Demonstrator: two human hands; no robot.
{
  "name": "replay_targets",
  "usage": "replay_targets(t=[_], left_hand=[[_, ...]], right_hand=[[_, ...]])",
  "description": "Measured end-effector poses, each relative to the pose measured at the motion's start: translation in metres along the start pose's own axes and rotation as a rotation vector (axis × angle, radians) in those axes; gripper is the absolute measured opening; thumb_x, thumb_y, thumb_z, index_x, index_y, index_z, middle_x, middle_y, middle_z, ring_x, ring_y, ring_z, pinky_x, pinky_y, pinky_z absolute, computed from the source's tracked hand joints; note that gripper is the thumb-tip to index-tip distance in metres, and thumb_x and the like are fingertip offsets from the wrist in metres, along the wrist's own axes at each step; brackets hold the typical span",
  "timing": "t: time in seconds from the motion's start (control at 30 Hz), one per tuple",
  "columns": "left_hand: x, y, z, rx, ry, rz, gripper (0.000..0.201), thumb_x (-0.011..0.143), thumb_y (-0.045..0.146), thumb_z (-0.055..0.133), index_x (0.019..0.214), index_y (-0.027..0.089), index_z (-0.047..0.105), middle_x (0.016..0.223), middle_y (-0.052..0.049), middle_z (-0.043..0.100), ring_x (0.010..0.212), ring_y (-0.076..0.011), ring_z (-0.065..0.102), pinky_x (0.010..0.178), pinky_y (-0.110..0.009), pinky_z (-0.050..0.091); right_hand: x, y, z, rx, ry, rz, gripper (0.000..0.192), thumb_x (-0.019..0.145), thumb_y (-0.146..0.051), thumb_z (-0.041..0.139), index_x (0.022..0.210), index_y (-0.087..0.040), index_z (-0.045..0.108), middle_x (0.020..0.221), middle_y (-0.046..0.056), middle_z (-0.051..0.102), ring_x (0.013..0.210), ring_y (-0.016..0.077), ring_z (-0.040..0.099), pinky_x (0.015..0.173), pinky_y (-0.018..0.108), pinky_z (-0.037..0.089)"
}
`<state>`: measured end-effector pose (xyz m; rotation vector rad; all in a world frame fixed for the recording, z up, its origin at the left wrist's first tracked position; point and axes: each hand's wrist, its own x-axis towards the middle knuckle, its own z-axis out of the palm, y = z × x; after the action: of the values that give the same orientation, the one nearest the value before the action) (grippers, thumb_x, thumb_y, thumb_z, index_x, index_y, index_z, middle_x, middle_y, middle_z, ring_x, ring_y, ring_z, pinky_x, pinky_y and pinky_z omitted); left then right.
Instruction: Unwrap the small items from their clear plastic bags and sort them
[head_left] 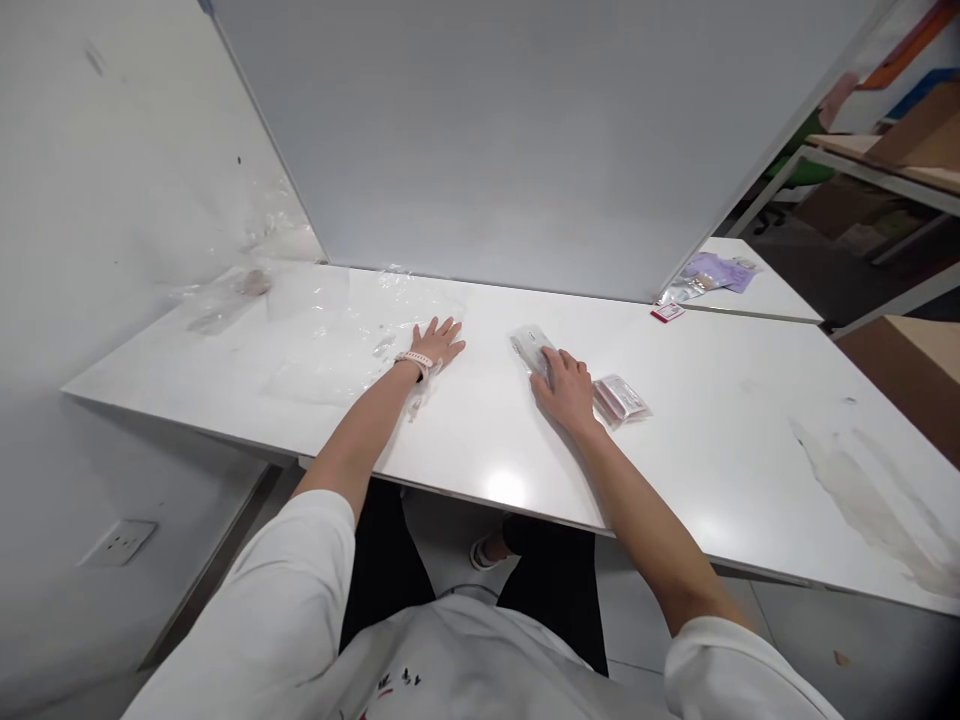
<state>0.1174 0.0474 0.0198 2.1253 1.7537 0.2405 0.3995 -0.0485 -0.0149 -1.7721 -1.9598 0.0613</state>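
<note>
My left hand (439, 344) lies palm down on the white table, fingers spread and holding nothing. A pink band circles that wrist, and clear plastic film (330, 340) lies beside and under the hand. My right hand (567, 390) is curled over the near end of a clear plastic packet (529, 342), thumb on one side and fingers on the other. The packet lies on the tabletop, its near end hidden by the hand. Just right of this hand, touching or almost touching it, sits a small stack of clear packets with reddish contents (621, 400).
A tall grey panel (480, 150) stands along the table's back edge. By its right corner are a red-and-white card (667, 313) and purple packaging (720, 272). More clear film (870, 490) lies at the right. A cardboard box (911, 370) stands beyond the right edge.
</note>
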Motion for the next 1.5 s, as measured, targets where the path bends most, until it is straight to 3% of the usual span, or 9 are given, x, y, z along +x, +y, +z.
replay_targets(t=[0.13, 0.3, 0.43, 0.57, 0.7, 0.9, 1.13, 1.33, 1.5], left_hand=[[0.011, 0.050, -0.003, -0.267, 0.211, 0.030, 0.039, 0.082, 0.033, 0.068, 0.120, 0.023, 0.068, 0.151, -0.011, 0.050, 0.151, -0.0374, 0.025, 0.123, -0.060, -0.001], [-0.032, 0.099, 0.039, -0.688, 0.396, 0.044, 0.028, 0.091, 0.031, 0.056, 0.116, 0.021, 0.064, 0.123, -0.013, 0.067, 0.119, -0.0271, 0.061, 0.107, -0.045, 0.044], [-0.061, 0.111, 0.063, -1.151, 0.213, -0.040, 0.053, 0.086, 0.042, 0.068, 0.131, 0.018, 0.053, 0.133, -0.018, 0.060, 0.122, -0.0268, 0.060, 0.101, -0.041, 0.048], [-0.067, 0.108, 0.057, -1.401, 0.087, -0.110, 0.084, 0.075, 0.044, 0.083, 0.145, 0.025, 0.042, 0.150, -0.017, 0.047, 0.131, -0.0284, 0.055, 0.104, -0.041, 0.046], [-0.069, 0.101, 0.047, -1.556, -0.136, -0.128, 0.051, 0.073, 0.035, 0.085, 0.116, 0.017, 0.065, 0.113, -0.012, 0.070, 0.102, -0.0243, 0.069, 0.096, -0.041, 0.051], [-0.072, 0.097, 0.037, -1.834, -0.105, 0.002, 0.016, 0.072, 0.021, 0.079, 0.073, 0.018, 0.063, 0.085, -0.003, 0.073, 0.095, -0.0210, 0.071, 0.095, -0.036, 0.053], [-0.080, 0.100, 0.027, -1.855, -0.120, -0.040, 0.019, 0.080, 0.030, 0.071, 0.092, 0.016, 0.065, 0.112, -0.012, 0.073, 0.119, -0.0341, 0.065, 0.096, -0.047, 0.055], [-0.085, 0.097, 0.022, -1.679, -0.039, 0.010, 0.027, 0.085, 0.040, 0.063, 0.101, 0.018, 0.064, 0.123, -0.014, 0.069, 0.130, -0.0399, 0.057, 0.090, -0.051, 0.059], [-0.084, 0.093, 0.023, -1.648, 0.002, -0.007, 0.028, 0.082, 0.040, 0.065, 0.101, 0.018, 0.063, 0.123, -0.013, 0.070, 0.130, -0.0384, 0.058, 0.093, -0.050, 0.059]], right_hand=[[-0.001, -0.006, -0.007, 0.025, -0.029, -0.005, 0.052, 0.090, -0.030, 0.045, 0.140, -0.019, 0.056, 0.126, 0.017, 0.063, 0.107, 0.0355, 0.054, 0.093, 0.049, 0.045], [-0.003, -0.006, -0.018, 0.383, -0.087, 0.167, 0.052, 0.086, -0.037, 0.056, 0.135, -0.023, 0.059, 0.113, 0.013, 0.068, 0.099, 0.0327, 0.060, 0.090, 0.050, 0.048], [-0.004, -0.004, -0.027, 1.148, -0.181, 0.434, 0.051, 0.080, -0.048, 0.068, 0.126, -0.028, 0.061, 0.110, 0.004, 0.071, 0.097, 0.0247, 0.067, 0.087, 0.041, 0.056], [-0.005, -0.008, -0.036, 1.681, -0.342, 0.489, 0.038, 0.079, -0.044, 0.071, 0.111, -0.024, 0.068, 0.107, 0.004, 0.075, 0.103, 0.0253, 0.070, 0.088, 0.039, 0.060], [-0.006, -0.011, -0.038, 1.897, -0.458, 0.534, 0.032, 0.084, -0.039, 0.065, 0.108, -0.017, 0.070, 0.104, 0.007, 0.076, 0.105, 0.0255, 0.070, 0.089, 0.039, 0.061], [-0.009, -0.015, -0.033, 1.721, -0.478, 0.559, 0.028, 0.088, -0.040, 0.066, 0.109, -0.022, 0.069, 0.094, 0.003, 0.076, 0.093, 0.0207, 0.072, 0.083, 0.033, 0.061], [-0.014, -0.021, -0.040, 1.626, -0.410, 0.513, 0.062, 0.084, -0.072, 0.058, 0.125, -0.025, 0.063, 0.106, 0.007, 0.075, 0.103, 0.0271, 0.070, 0.087, 0.042, 0.060], [-0.016, -0.011, -0.035, 1.244, -0.323, 0.407, 0.101, 0.069, -0.043, 0.083, 0.155, -0.035, 0.031, 0.139, 0.008, 0.060, 0.113, 0.0265, 0.065, 0.093, 0.045, 0.058], [-0.020, -0.014, -0.038, 0.906, -0.219, 0.351, 0.107, 0.074, -0.031, 0.069, 0.163, -0.032, 0.010, 0.134, 0.010, 0.060, 0.103, 0.0248, 0.065, 0.094, 0.046, 0.054]])
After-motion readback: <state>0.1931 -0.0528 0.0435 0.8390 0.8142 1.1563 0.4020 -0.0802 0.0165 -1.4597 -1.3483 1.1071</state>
